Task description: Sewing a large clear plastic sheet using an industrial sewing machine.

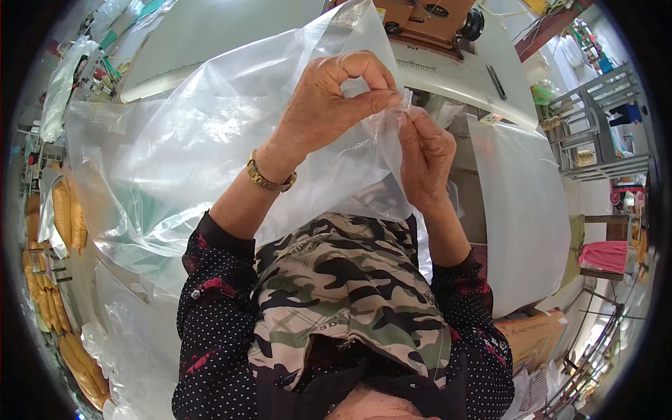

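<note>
A large clear plastic sheet [189, 133] hangs in folds over the table edge and across my lap. My left hand [332, 101] is closed, thumb and forefinger pinching a gathered edge of the sheet. Right beside it, my right hand [427, 155] pinches the same edge, so the fingertips of both hands nearly meet. Just beyond them stands a brown sewing machine [428, 17] with a black handwheel [472, 24]. The sheet's far corner rises toward the machine.
A white worktable [448, 73] carries dark thread snips [496, 82] on its right side. Another pale sheet [525, 210] hangs at the right. A cardboard box [532, 336] stands low right. Yellow-brown packed bundles [63, 217] line the left, and grey metal racks [602, 126] stand far right.
</note>
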`<state>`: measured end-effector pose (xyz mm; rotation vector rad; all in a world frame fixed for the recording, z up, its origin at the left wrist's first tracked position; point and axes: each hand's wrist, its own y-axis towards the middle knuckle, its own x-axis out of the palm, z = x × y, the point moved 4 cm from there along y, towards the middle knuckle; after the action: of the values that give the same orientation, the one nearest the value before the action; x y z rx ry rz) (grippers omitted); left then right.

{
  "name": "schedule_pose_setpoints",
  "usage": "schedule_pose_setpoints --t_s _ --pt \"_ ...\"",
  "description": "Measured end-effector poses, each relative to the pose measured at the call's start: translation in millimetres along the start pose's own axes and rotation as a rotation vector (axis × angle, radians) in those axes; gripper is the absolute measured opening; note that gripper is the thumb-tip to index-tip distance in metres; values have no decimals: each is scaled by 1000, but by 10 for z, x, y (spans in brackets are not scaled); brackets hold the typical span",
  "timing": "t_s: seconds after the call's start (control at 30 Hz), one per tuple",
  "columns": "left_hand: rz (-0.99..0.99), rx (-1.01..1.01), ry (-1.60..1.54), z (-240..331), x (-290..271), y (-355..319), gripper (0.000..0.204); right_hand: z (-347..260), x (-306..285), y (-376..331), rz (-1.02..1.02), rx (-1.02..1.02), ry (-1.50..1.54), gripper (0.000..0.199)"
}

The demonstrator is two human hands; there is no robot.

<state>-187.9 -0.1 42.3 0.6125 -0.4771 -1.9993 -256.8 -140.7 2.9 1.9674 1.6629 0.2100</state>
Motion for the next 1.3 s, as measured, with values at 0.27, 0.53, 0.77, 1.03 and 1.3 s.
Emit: schedule_pose_setpoints --t_s 0.27,0.53,0.77,1.03,1.3 --pt "-7 35 -44 25 -42 9 13 -2 41 67 13 -170 -59 12" --pt "-106 296 391 262 -108 184 14 -136 -42 185 21 -164 -157 10" --pt "-172 361 657 475 -204 700 16 -758 46 242 234 -870 -546 15" --pt "-114 510 560 810 -158 1103 7 226 470 113 17 157 304 17" --pt "-97 398 507 829 -163 1196 8 361 557 385 156 62 930 31"
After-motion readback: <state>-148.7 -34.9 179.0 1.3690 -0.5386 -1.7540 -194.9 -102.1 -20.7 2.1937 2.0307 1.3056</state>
